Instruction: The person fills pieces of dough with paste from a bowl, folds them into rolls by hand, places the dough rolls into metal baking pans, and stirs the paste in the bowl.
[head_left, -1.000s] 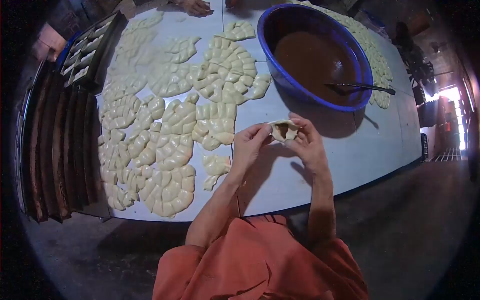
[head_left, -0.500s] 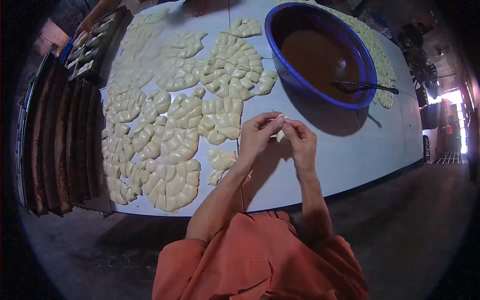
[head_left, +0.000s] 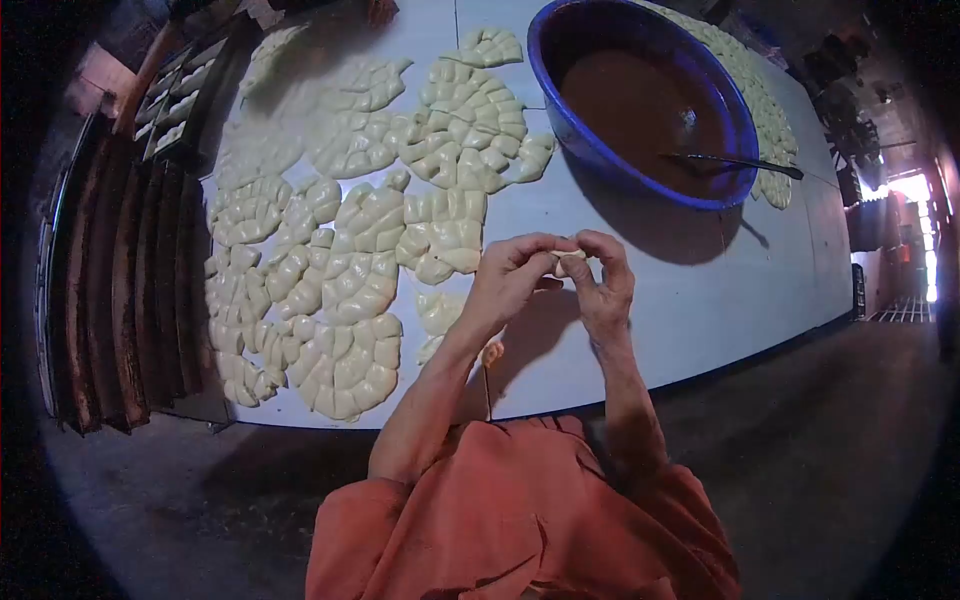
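Observation:
A small piece of pale dough [head_left: 569,261] is pinched between my two hands over the white table. My left hand [head_left: 515,278] grips its left side with thumb and bent fingers. On the other side my right hand [head_left: 606,285] presses it with thumb and fingertips. Fingers cover much of the piece. Left of my hands lie wide slabs of dough [head_left: 345,365], scored or joined into many lumps. A smaller bit of dough [head_left: 438,312] rests beside my left forearm, partly covered by it.
A blue tub [head_left: 570,120] of brown filling, with a dark-handled utensil [head_left: 745,162] in it, stands on the table [head_left: 680,310] beyond my right hand. Rusty trays [head_left: 120,290] stand upright at the left. Near a rack [head_left: 185,100] of dough pieces, another person's arm [head_left: 148,75] shows.
My fingers have shifted round the dough piece, which hung downward before and now lies across between them. At the upper left, the other person's arm has moved, and a dough slab's far end looks different.

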